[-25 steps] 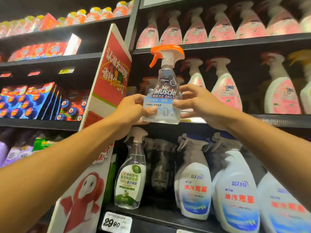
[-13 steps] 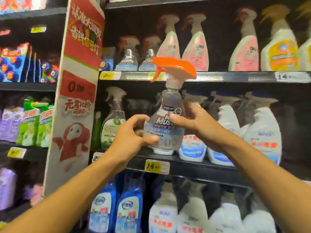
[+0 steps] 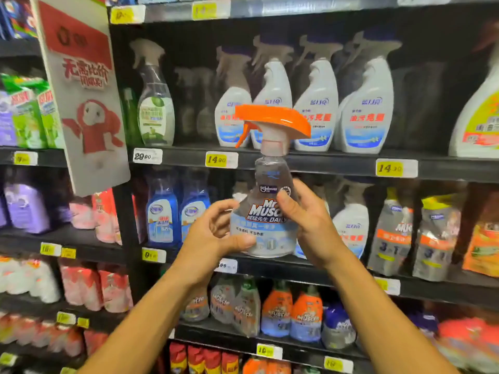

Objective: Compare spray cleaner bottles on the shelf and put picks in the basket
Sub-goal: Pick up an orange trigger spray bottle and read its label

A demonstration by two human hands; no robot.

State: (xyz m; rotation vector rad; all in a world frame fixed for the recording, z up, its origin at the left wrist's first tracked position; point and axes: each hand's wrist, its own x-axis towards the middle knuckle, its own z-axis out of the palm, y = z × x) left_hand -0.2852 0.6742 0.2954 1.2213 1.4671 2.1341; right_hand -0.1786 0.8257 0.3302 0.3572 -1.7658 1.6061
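The left hand (image 3: pixel 213 233) curls its fingers round the lower left flank of the clear spray bottle (image 3: pixel 266 211), thumb across the base; the right hand (image 3: pixel 307 220) clasps the right side — both grip it. The bottle stands upright, orange trigger (image 3: pixel 272 121) topmost, held before the shelf (image 3: pixel 324 164) — no basket shows.

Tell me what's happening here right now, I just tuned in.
A person stands at a store shelf of cleaners holding a clear Mr Muscle spray bottle with an orange trigger, upright, label toward the camera. The left hand grips its lower side; the right hand holds the other side. No basket is in view. White spray bottles stand on the shelf behind.
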